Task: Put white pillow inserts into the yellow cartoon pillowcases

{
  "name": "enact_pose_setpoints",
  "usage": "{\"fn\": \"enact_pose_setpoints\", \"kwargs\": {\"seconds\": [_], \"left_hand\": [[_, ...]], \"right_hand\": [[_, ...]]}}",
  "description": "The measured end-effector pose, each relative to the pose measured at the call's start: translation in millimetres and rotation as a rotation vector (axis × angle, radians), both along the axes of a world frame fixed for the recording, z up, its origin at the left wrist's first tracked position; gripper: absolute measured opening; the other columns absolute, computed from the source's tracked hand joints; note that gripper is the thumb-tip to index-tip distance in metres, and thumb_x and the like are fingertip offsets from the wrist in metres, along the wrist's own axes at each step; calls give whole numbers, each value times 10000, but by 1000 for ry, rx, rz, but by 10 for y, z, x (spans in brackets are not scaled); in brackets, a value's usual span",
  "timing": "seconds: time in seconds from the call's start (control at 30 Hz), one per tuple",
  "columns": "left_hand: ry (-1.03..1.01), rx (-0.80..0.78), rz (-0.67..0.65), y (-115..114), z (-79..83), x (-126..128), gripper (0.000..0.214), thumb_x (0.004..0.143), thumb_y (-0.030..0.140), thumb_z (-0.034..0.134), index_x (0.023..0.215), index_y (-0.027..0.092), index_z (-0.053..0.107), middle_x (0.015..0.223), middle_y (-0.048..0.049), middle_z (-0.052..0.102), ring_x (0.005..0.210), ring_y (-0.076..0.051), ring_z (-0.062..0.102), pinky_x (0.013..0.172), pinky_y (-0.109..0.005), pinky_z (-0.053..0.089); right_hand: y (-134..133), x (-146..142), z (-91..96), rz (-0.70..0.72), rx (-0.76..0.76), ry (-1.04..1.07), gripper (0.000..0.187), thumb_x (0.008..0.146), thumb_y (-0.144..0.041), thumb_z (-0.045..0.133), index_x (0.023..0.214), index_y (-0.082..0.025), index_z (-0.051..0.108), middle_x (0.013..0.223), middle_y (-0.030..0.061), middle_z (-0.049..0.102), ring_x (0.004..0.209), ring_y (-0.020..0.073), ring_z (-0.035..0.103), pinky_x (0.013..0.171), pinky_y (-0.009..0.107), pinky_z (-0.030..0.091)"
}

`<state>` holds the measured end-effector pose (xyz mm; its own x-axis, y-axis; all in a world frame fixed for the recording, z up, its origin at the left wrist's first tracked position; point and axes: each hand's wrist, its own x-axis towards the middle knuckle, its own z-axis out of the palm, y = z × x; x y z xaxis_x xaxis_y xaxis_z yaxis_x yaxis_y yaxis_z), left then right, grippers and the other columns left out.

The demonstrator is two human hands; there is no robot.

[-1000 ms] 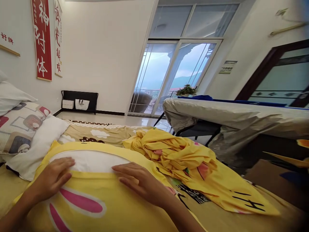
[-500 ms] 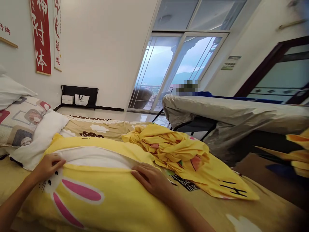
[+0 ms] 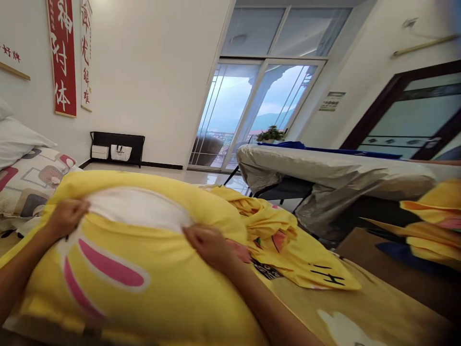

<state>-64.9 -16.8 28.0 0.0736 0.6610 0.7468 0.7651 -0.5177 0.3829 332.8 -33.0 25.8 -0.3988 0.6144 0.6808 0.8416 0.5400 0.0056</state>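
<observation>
A plump yellow pillowcase (image 3: 173,283) with pink rabbit ears printed on it fills the near part of the bed. Through its long opening a white pillow (image 3: 133,206) shows. My left hand (image 3: 68,216) is closed on the pillowcase edge at the left end of the opening. At the right end, my right hand (image 3: 209,245) grips the same edge with curled fingers. Beyond the right hand lies a crumpled yellow cloth (image 3: 288,240) with "Hi" lettering. The pillowcase's underside is hidden, and both hands are slightly blurred.
Patterned and white pillows (image 3: 32,178) are stacked at the left. A bench or table under a grey cover (image 3: 338,168) stands at the right, with a cardboard box (image 3: 363,250) nearer. A low black rack (image 3: 126,144) stands by the far wall, left of the sliding glass door (image 3: 248,105).
Both hands have closed more tightly on the opening's edge. The pillowcase has risen and bulges higher, its opening gaping wider. The camera view has shifted slightly.
</observation>
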Motion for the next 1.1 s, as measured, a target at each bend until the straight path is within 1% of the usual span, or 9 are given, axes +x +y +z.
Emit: {"fn": "enact_pose_setpoints", "kwargs": {"seconds": [0.1, 0.23, 0.33, 0.47, 0.7, 0.8, 0.93, 1.0, 1.1], "left_hand": [[187, -155, -66, 169, -85, -5, 510, 833, 466, 394, 421, 181, 305, 403, 25, 285, 427, -82, 268, 468, -232, 215], [25, 106, 78, 286, -31, 45, 497, 849, 427, 381, 427, 175, 308, 415, 24, 297, 434, -78, 292, 480, -230, 229], [127, 9, 44, 281, 1, 49, 492, 823, 450, 407, 418, 178, 343, 402, 26, 316, 425, -86, 297, 470, -236, 213], [33, 20, 155, 261, 34, 21, 518, 854, 460, 338, 420, 183, 282, 399, 28, 272, 416, -83, 300, 479, -232, 228], [320, -202, 112, 304, 171, -7, 473, 829, 455, 341, 445, 185, 396, 421, 6, 392, 441, -105, 340, 499, -253, 224], [381, -272, 169, 301, 18, -28, 322, 818, 444, 395, 705, 182, 545, 587, -14, 559, 553, -148, 498, 542, -247, 296], [562, -563, 138, 285, -267, -27, 374, 778, 372, 461, 1103, 187, 483, 822, -65, 649, 778, -236, 613, 640, -283, 400], [576, -664, 104, 289, -326, -27, 389, 769, 313, 451, 1138, 191, 469, 921, -83, 652, 843, -240, 622, 681, -295, 429], [635, -568, 201, 325, -332, -49, 341, 736, 266, 468, 1057, 177, 538, 1070, -129, 611, 991, -267, 585, 807, -350, 437]], "right_hand": [[149, 14, -77, -18, -13, -5, 535, 909, -458, 307, 440, -209, 377, 410, 0, 459, 399, 92, 353, 472, 252, 262], [300, 20, 76, -70, 261, 115, 529, 917, -428, 352, 441, -201, 364, 416, -6, 444, 404, 82, 338, 484, 248, 267], [311, -27, 140, 73, 165, -17, 545, 921, -444, 313, 438, -205, 398, 400, -10, 447, 385, 86, 345, 452, 246, 253], [273, -57, 178, -42, 189, 35, 540, 925, -418, 312, 437, -197, 383, 411, -12, 421, 403, 83, 337, 482, 247, 253], [189, -5, 61, -151, -82, -71, 476, 897, -391, 330, 474, -197, 429, 463, 9, 473, 453, 106, 390, 515, 263, 251], [193, 34, -143, -243, -372, -102, 364, 845, -400, 453, 545, -196, 488, 560, 28, 563, 542, 134, 476, 544, 265, 276], [259, 11, -340, -211, -647, -33, 159, 809, -327, 481, 791, -195, 568, 695, 27, 618, 635, 156, 539, 575, 256, 347], [287, -49, -367, -211, -553, 8, 163, 787, -254, 480, 902, -176, 565, 775, 42, 617, 700, 166, 559, 641, 266, 395], [277, -178, -369, -242, -290, -66, 370, 727, -133, 496, 1093, -139, 547, 1021, 117, 587, 949, 217, 546, 823, 312, 404]]}}
